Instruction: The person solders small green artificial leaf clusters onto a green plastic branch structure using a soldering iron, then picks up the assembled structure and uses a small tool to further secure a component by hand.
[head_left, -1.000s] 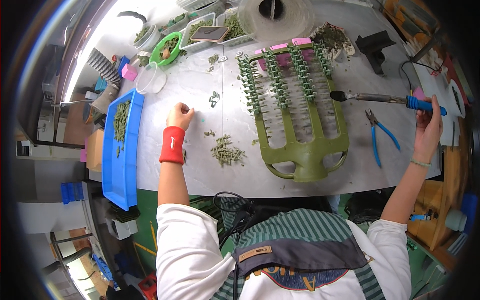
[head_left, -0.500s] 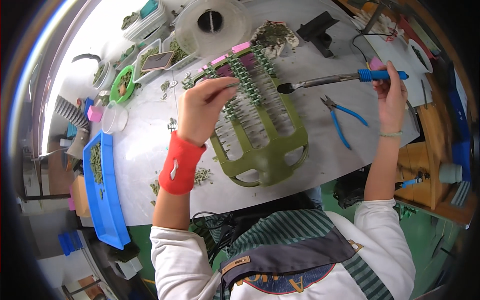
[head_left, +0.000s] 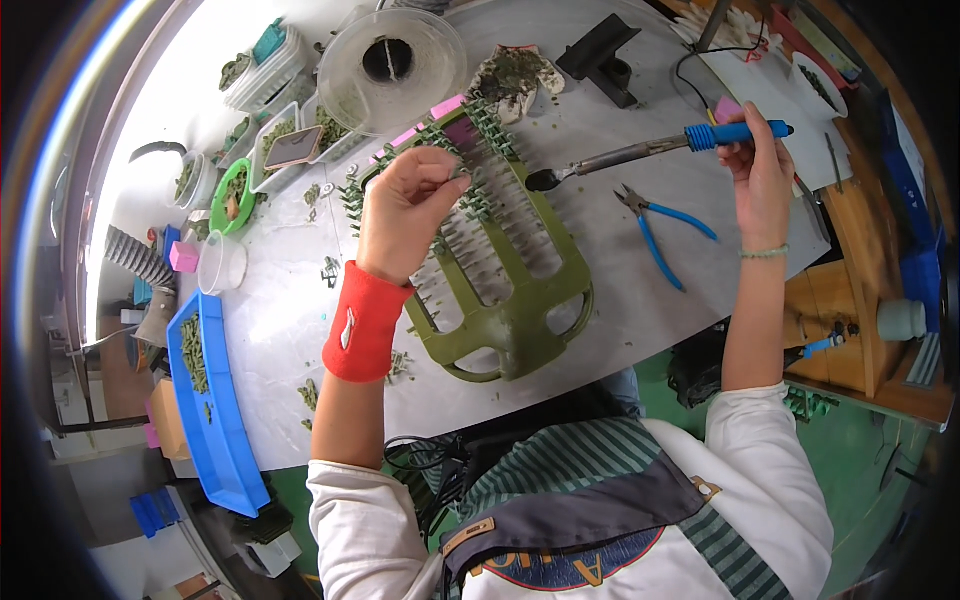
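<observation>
My left hand [head_left: 405, 220], with a red wristband [head_left: 362, 325] below it, hovers over the left side of an olive-green plastic frame [head_left: 522, 325]. Thumb and forefinger are pinched together; whatever they hold is too small to make out. Rows of small dark green toothed pieces [head_left: 477, 205] stand along the frame's far bars, partly hidden behind that hand. In my right hand [head_left: 762, 190] is the blue grip of a soldering iron [head_left: 635, 154]. Its wide, blackened tip points left, over the frame's right bar. Blue-handled pliers [head_left: 632, 201] lie open on the table below the iron.
Left of the frame are a blue tray [head_left: 228, 430], a green bowl [head_left: 232, 198] and clear tubs holding green pieces. A phone [head_left: 295, 147] rests on one tub. Behind stand a round clear container [head_left: 440, 70], a soiled glove [head_left: 515, 80] and a black stand [head_left: 598, 62].
The whole view has shifted, so the table things sit further left. My left fingers are curled in more over the frame. The soldering iron stays in my right hand.
</observation>
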